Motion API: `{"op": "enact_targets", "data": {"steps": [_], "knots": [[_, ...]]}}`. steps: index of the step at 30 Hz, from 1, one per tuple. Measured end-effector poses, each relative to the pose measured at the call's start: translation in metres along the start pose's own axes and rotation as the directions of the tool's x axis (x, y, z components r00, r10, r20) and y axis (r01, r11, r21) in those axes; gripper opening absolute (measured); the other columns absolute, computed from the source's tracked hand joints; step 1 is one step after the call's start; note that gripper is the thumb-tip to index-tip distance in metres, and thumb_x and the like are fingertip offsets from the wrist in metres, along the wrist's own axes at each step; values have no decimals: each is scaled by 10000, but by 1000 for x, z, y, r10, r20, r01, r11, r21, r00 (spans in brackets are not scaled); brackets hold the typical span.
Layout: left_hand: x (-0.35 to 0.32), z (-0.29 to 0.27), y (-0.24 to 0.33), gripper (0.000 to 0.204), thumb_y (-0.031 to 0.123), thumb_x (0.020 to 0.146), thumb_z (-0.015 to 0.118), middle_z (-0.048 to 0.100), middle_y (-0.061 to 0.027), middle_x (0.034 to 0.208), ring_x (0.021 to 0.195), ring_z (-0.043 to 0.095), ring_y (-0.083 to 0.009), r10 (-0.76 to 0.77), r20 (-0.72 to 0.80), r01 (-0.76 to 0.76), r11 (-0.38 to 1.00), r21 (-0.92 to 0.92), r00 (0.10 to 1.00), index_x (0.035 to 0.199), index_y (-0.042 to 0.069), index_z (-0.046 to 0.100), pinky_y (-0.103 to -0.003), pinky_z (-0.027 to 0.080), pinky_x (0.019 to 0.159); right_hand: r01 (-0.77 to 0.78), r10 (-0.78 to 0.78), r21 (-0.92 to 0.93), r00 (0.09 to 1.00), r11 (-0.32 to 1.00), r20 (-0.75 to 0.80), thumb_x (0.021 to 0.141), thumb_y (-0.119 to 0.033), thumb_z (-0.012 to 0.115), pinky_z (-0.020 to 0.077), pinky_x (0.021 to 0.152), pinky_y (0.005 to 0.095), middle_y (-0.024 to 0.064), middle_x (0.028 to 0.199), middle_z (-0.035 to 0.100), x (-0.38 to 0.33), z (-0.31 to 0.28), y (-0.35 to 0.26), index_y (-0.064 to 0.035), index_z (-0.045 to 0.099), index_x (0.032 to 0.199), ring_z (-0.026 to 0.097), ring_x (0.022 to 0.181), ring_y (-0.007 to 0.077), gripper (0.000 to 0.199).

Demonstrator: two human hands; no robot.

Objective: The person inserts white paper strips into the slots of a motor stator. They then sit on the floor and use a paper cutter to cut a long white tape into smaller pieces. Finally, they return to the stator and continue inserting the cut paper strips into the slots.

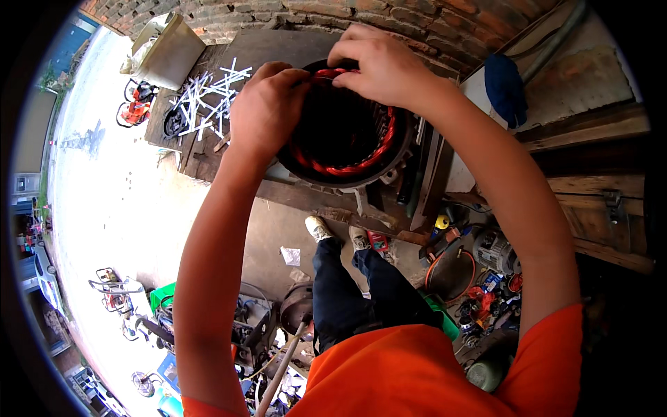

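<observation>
Both hands are up at the far edge of the motor shell (351, 179), which sits on the wooden bench (267, 52) w/ its open end facing up. Prob parked near the bench edge so the person can stand over it & get both hands in from the top, imo.

Left hand (266, 108) is at the far left of the rim, fingers bent & bunched close together, tips by the red wire (333, 169). Can't tell if they're clamped on it, the back of the hand blocks the view. Right hand (379, 64) comes in from the other side, thumb & forefinger a bit apart w/ some red wire btwn them; can't tell if they're actually pinching. Looks like having a hand on each side lets them work the same bit of wire, but that's a guess.

White strips (212, 94) are in a loose pile on the bench left of the shell, prob kept there to be w/in reach.

Containers: the shell itself has red wire running round its inside wall, middle is too dark to make out. Cream tub (174, 55) at the back left is tipped a bit, w/ some pale stuff in it, can't ID it. Small black dish (174, 124) is next to the strips, contents unclear. Green bin (162, 296) on the floor, lower left, can't see inside tbh.
</observation>
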State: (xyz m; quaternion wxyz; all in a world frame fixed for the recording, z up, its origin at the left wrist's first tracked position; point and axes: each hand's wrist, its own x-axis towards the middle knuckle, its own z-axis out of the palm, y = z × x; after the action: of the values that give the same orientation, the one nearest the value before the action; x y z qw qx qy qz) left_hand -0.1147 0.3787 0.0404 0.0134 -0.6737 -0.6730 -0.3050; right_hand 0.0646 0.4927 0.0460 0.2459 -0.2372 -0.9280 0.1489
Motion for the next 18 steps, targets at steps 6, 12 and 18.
{"op": "enact_targets", "data": {"steps": [6, 12, 18], "knots": [[3, 2, 6, 200, 246, 849, 664, 685, -63, 1020, 859, 657, -322, -40, 49, 34, 992, 119, 998, 983, 106, 714, -385, 522, 752, -1, 4, -133, 1000, 991, 22, 758, -197, 686, 497, 784, 408, 67, 918, 592, 12, 7, -7, -150, 698, 849, 591, 963, 271, 103], [11, 0, 10, 228, 266, 857, 660, 700, -113, 936, 802, 678, -305, -106, 189, 94, 993, 70, 976, 994, 91, 714, -362, 527, 721, -39, 44, -124, 998, 992, 40, 782, -203, 683, 511, 787, 400, 75, 939, 628, 11, 10, -4, -123, 716, 856, 614, 959, 268, 114], [-7, -63, 1, 463, 409, 952, 556, 686, -121, 950, 661, 624, -189, -385, 539, 528, -146, -837, 749, 1144, -11, 579, -309, 506, 631, -80, 218, 498, 949, 863, -226, 790, -191, 712, 512, 681, 339, 107, 792, 656, -19, -39, -49, -45, 716, 857, 658, 743, 235, 160]]}}
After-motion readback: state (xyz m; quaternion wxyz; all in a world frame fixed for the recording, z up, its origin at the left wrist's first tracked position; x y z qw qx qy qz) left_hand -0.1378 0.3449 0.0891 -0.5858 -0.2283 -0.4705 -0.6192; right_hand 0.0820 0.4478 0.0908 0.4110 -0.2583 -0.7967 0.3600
